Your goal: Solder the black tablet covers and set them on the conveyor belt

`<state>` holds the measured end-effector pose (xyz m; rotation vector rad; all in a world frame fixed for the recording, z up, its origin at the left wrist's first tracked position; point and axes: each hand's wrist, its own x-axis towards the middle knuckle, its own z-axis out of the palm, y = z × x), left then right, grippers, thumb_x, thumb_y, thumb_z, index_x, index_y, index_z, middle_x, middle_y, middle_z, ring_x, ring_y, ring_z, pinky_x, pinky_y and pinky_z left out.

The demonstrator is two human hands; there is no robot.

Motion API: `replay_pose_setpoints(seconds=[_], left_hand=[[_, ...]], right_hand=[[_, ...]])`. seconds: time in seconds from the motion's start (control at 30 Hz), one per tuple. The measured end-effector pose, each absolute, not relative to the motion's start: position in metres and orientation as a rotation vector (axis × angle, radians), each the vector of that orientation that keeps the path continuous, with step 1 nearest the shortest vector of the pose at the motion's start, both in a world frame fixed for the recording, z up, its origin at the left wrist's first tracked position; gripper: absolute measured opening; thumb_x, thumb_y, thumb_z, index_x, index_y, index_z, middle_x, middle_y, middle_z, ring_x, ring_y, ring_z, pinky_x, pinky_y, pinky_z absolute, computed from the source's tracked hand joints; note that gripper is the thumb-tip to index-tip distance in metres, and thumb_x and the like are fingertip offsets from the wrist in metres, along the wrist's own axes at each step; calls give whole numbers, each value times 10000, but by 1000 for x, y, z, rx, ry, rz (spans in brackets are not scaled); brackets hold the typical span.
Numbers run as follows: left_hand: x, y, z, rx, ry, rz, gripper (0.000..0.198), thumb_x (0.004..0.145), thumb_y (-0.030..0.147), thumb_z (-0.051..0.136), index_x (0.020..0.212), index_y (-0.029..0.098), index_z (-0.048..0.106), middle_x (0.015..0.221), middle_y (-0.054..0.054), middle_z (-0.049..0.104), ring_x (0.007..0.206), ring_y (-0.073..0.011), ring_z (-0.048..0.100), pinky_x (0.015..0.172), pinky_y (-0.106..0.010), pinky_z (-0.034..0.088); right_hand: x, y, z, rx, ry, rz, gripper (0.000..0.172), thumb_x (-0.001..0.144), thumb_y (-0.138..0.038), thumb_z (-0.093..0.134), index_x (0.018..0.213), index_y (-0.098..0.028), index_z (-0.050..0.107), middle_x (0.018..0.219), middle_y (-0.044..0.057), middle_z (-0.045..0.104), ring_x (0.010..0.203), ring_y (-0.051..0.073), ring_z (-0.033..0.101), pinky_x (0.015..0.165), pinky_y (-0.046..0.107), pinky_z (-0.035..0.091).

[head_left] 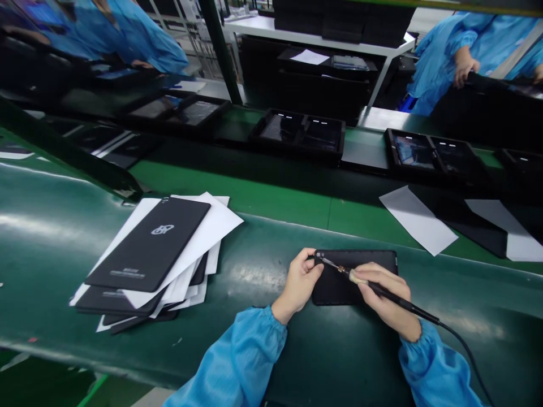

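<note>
Barely legible logo near left hand

The left hand hides the near edge of the black tablet beneath it, and the right hand wraps the grip of the corded soldering iron. What the iron's tip touches at the tablet's corner is too small to tell. Under the white paper sheets, the lower tablets show only in slivers. The fine print on the top tablet is too small to read. The blue-smocked co-worker is cut off by the top and right edges, and the iron's cable runs out past the bottom edge.
</note>
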<state>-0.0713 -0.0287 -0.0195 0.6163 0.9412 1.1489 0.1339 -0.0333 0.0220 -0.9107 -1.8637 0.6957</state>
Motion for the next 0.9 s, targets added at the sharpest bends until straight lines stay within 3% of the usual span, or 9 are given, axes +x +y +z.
replay_pose_setpoints(seconds=[0.9], left_hand=[[-71,-29,-19,647,960,1143,369,738,330,802,979,193,558,722,4,718,570,-128,652,570,-217,495]], right_hand=[[137,-16,41,-954,-1918,766,120,916,-194,653,977,-218,753,944,76,746,846,193,724,760,312,599]])
